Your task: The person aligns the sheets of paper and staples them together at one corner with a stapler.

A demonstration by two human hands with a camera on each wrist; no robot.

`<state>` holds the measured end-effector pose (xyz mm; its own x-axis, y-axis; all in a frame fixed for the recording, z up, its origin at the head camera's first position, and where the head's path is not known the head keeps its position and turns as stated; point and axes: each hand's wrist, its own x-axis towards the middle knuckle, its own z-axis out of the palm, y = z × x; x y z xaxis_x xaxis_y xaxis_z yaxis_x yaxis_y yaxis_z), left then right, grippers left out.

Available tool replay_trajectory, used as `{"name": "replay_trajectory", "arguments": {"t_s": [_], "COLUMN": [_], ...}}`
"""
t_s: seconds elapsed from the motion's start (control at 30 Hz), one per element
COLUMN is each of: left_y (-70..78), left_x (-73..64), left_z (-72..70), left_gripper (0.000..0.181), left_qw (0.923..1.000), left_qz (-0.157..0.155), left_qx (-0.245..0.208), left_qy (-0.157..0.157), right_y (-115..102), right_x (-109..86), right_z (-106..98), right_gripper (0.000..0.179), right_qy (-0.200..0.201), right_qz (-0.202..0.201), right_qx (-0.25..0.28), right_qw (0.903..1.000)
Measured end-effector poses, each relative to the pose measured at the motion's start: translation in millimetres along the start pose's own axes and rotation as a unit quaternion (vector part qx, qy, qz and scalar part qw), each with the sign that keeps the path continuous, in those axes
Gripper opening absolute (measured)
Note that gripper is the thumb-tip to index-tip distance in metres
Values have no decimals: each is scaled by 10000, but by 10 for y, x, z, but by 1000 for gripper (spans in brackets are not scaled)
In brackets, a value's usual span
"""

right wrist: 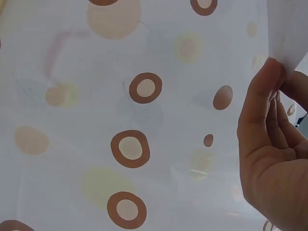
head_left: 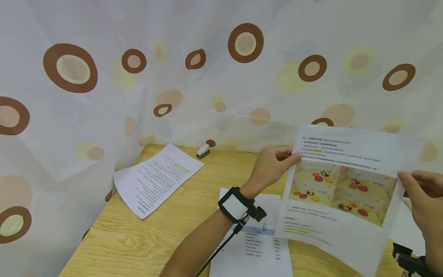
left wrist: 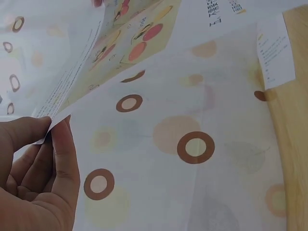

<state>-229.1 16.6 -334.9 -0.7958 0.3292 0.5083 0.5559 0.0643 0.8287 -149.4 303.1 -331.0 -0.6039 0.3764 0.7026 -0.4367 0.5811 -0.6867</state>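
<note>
L hand (head_left: 271,166) & R hand (head_left: 423,194) pinch printed sheet (head_left: 340,196): heading up, long axis approx. vert., top leaning R!

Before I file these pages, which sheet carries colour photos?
The sheet held up by the left hand and right hand; sheets on the table show none.

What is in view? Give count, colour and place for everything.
Table: one, yellowish, below.
Backdrop: one, white with brown rings, behind table.
Held sheet: one, white with photos, raised right.
Left sheet: one, white with yellow highlight, on table.
Middle sheet: one, white with blue band, on table.
Stapler: one, white and dark, table's far edge.
Unclear item: one, white, right, mostly hidden.
Wrist cameras: two, black, one per wrist.
Left strap: one, black and white, wrist.
Cable: one, black, left wrist.
Left grip: one, pinching held sheet's left edge.
Right grip: one, pinching its right edge.
</note>
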Motion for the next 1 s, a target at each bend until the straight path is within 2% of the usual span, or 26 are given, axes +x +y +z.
{"name": "replay_trajectory", "arguments": {"t_s": [0.1, 0.17, 0.23, 0.3, 0.37, 0.47, 0.6, 0.73, 0.87, 1.0], "left_y": [-2, -6, -10, -21, -35, -66, -118, -180, -257, -314], "left_x": [-69, -117, -155, -187, -216, -271, -344, -400, -452, -496], "left_z": [-92, -155, -214, -270, -327, -411, -518, -609, -673, -712], "left_gripper": [16, 16, 18, 19, 19, 18, 17, 16, 15, 14], "left_qw": [9999, 9997, 9995, 9995, 9993, 9986, 9966, 9940, 9910, 9888], "left_qz": [16, -29, -83, -126, -156, -225, -401, -612, -852, -957], "left_qx": [133, 241, 285, 296, 339, 473, 716, 907, 1029, 1149], "left_qy": [-7, -39, -69, -72, -44, 0, 34, 8, -7, 10], "right_y": [-21, -43, -62, -73, -70, -40, -3, 12, 13, 26], "right_x": [-5, -14, -29, -44, -65, -99, -157, -215, -260, -301], "right_z": [62, 101, 127, 157, 188, 256, 351, 442, 525, 596], "right_gripper": [42, 25, 4, 21, 33, 32, 32, 34, 38, 40], "right_qy": [-165, -355, -600, -866, -1105, -1373, -1696, -2117, -2566, -2853], "right_qz": [587, 1014, 1258, 1268, 1116, 820, 624, 688, 825, 940], "right_qx": [-236, -615, -1106, -1496, -1727, -1885, -1887, -1716, -1699, -1760], "right_qw": [9979, 9923, 9840, 9768, 9724, 9690, 9653, 9597, 9479, 9374]}}
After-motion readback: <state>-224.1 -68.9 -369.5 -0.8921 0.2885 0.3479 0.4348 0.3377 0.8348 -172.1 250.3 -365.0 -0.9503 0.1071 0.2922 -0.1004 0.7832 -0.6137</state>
